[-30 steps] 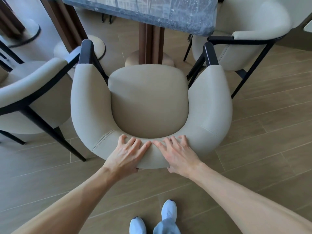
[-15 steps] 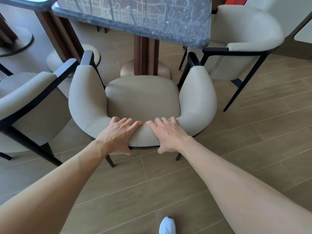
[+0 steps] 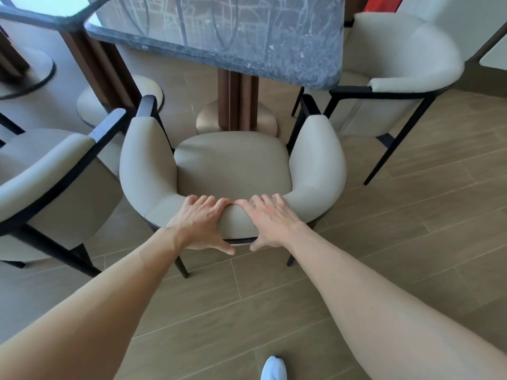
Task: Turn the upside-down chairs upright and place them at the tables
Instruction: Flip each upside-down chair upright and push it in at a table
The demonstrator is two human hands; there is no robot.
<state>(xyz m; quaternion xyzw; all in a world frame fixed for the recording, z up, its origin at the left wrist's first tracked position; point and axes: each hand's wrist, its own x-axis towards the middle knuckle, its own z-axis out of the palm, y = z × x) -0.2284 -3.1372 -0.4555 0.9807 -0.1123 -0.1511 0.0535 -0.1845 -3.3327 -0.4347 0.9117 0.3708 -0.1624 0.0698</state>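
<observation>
A beige padded armchair (image 3: 233, 165) with black legs stands upright on the floor, its seat facing the dark marble table (image 3: 233, 37). The front of its seat reaches the table's brown pedestal (image 3: 238, 105). My left hand (image 3: 201, 224) and my right hand (image 3: 270, 222) lie side by side over the top of its curved backrest, fingers draped forward and thumbs behind, gripping the rest.
A second upright beige chair (image 3: 49, 182) stands close on the left, its arm nearly touching the held chair. A third chair (image 3: 397, 72) stands at the table's right side. Another table (image 3: 33, 12) with round bases is at far left. Wood-plank floor (image 3: 411, 229) stretches to the right.
The chair has slid forward towards the table, away from me, with both hands still on its backrest. My arms are stretched out further.
</observation>
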